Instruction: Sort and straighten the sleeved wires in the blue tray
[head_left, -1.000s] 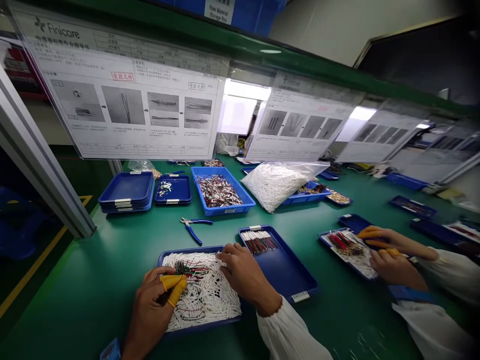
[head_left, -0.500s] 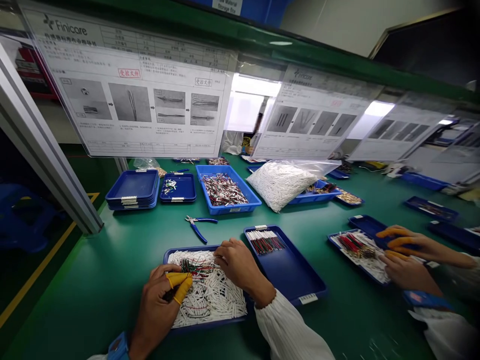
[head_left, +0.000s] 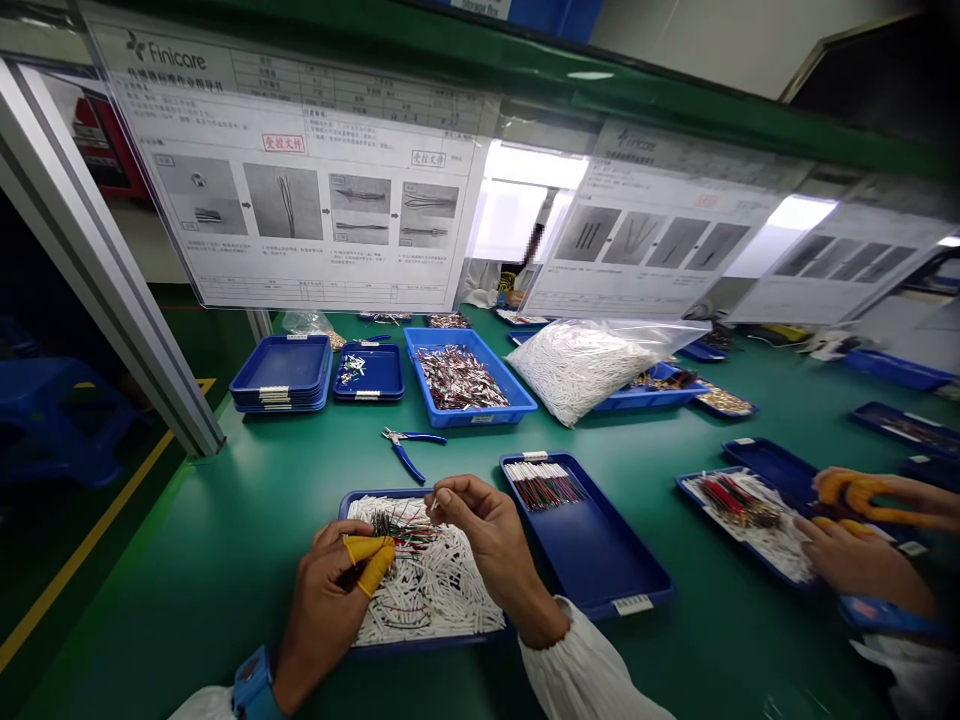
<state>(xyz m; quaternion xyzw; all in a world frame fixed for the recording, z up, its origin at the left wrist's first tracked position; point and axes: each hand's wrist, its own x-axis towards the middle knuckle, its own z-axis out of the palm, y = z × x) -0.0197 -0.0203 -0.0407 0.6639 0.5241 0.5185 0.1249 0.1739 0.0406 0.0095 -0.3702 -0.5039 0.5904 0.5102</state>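
Observation:
My left hand (head_left: pixel 330 590), yellow finger cots on its thumb and one finger, is closed in a pinch on thin wires, their dark ends showing under the fingers. My right hand (head_left: pixel 484 545) is raised over the far side of the tray, its thumb and fingertips pressed together; what they hold is too small to make out. Beneath both hands lies a blue tray (head_left: pixel 495 634) full of short white sleeves (head_left: pixel 442 590). A bunch of red, green and black wires (head_left: pixel 412 535) rests on the sleeves between my hands.
To the right, a blue tray (head_left: pixel 600 550) holds a row of white-ended wires (head_left: pixel 544 485). Behind are blue-handled cutters (head_left: pixel 409 452), a bin of wires (head_left: pixel 465 380), a bag of white sleeves (head_left: pixel 585 365) and stacked trays (head_left: pixel 281 370). A co-worker's hands (head_left: pixel 862 550) work at far right.
My right hand has turned, with its thumb side now more toward me and its fingertips slightly raised. My left hand keeps its pinch. The whole view has shifted a little.

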